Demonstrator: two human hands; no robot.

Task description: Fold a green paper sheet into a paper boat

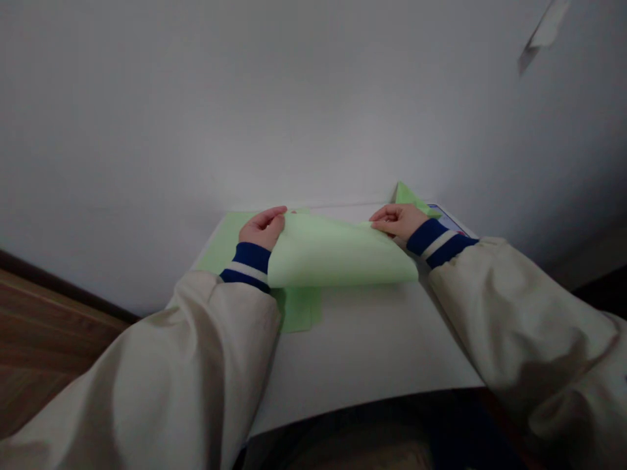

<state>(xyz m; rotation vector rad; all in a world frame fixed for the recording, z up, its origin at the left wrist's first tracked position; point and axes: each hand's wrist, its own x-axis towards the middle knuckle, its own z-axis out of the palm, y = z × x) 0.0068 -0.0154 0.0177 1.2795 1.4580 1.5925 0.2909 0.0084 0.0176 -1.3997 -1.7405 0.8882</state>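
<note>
Quick note from my remote session on the head cam. The person's hands were well apart, with the left hand [262, 228] and the right hand [396, 220] each pinching an opposite side of a light green paper sheet [337, 254]. The sheet was bowed up in a soft curl between them, above a white tabletop [365, 349]. More green showed around it: a flat green sheet [298, 310] stuck out from underneath toward the person and spread off to the left, and a pointed green corner [404, 194] poked up at the back right. I couldn't tell if those were one piece, or whether they joined the sheet in the hands. Just beside that corner, a blue-edged card [448, 220] sat at the far right of the tabletop, too small to read. Both arms came in wearing cream jacket sleeves [529, 346] with navy-and-white striped cuffs [247, 264]. Behind it all was a pale wall [245, 108] with a paper scrap [545, 31] high on the right, and a wood floor [44, 333] showed at lower left.
</note>
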